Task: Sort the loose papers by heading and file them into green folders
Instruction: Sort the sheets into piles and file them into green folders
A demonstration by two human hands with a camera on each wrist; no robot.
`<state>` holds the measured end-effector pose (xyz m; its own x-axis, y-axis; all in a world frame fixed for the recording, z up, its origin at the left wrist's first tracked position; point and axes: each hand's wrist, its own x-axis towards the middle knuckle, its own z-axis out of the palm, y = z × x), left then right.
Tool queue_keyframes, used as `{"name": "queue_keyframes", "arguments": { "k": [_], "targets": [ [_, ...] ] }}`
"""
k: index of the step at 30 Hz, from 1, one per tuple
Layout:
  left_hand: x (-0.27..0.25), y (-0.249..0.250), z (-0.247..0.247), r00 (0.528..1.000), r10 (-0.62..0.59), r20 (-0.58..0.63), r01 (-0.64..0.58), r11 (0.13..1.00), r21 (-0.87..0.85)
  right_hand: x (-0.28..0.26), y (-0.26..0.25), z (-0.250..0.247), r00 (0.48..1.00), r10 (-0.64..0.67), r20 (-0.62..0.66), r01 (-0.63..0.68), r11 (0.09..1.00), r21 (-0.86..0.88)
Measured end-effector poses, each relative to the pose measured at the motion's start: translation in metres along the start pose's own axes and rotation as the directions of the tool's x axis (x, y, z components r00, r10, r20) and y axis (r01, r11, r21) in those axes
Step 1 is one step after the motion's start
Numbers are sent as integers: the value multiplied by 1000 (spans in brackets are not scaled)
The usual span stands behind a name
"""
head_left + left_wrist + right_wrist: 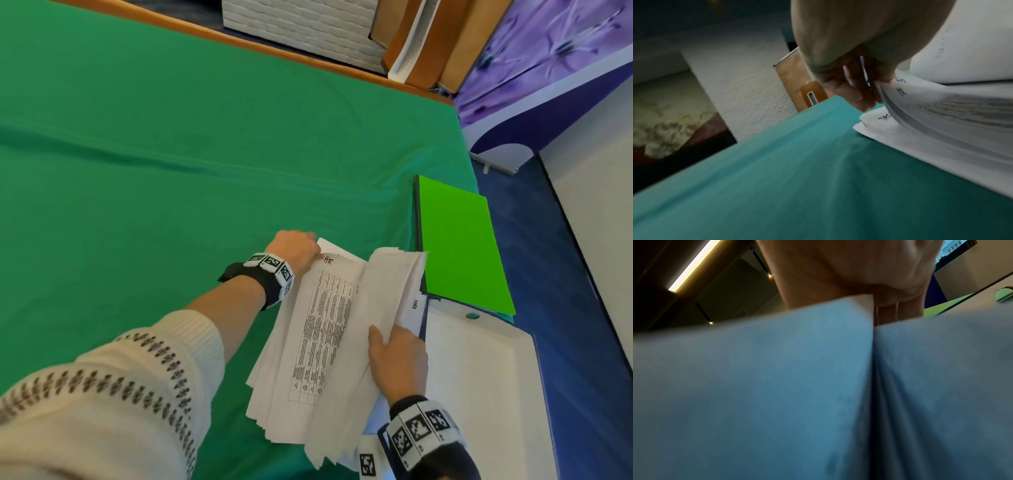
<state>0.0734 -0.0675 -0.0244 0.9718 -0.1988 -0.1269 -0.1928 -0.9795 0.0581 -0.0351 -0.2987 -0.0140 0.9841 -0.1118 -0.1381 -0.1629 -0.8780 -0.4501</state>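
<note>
White sheets are pinched at both ends: the left hand grips the far corner of the paper stack by the handwritten "HR", while the right hand clutches a lifted, curling bundle of pages at its near edge. Just right of the grip, bright green folders lie closed on the smooth green cloth, beside a white tray.

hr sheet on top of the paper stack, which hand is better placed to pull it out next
Left. Left hand already pinches the white HR-headed sheet by its top corner; right hand is busy holding back flipped pages.
</note>
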Motion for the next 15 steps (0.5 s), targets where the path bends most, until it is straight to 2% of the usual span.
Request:
{"name": "queue_keyframes", "arguments": {
  "k": [3, 5, 6, 7, 8, 9, 11, 12, 13, 15],
  "targets": [
    [-4, 6, -9, 995, 63, -75, -66, 997, -40, -1, -3, 2, 1000, 3, 5, -3, 1000, -29],
    [-9, 13, -10, 990, 50, -130, -70, 985, -156, -2, -5, 2, 1000, 1, 9, -1, 999, -34],
    [-14, 18, -10, 990, 6, -140, -43, 964, -261, -2, -6, 3, 1000, 0, 8, 1, 999, -37],
    [-20, 23, -7, 991, -58, -121, 6, 919, -393, -3, -6, 3, 1000, -2, 5, 2, 999, -39],
    [-27, 27, -4, 990, -127, -69, 70, 838, -541, -3, -7, 2, 1000, -6, 0, 6, 999, -41],
    [-36, 31, 0, 984, -179, 17, 143, 719, -680, -4, -7, 2, 1000, -9, -4, 9, 999, -45],
    [-57, 38, 11, 962, -196, 192, 263, 454, -852, -6, -8, 1, 1000, -10, -3, 9, 998, -57],
    [-68, 42, 16, 956, -175, 236, 287, 387, -876, -7, -9, 1, 1000, -8, 1, 8, 998, -66],
    [-78, 45, 22, 957, -152, 248, 288, 379, -879, -8, -10, 1, 1000, -4, 6, 4, 997, -73],
    [-92, 49, 37, 963, -136, 233, 270, 447, -853, -11, -14, 2, 1000, 10, 1, -10, 998, -66]
  ]
}}
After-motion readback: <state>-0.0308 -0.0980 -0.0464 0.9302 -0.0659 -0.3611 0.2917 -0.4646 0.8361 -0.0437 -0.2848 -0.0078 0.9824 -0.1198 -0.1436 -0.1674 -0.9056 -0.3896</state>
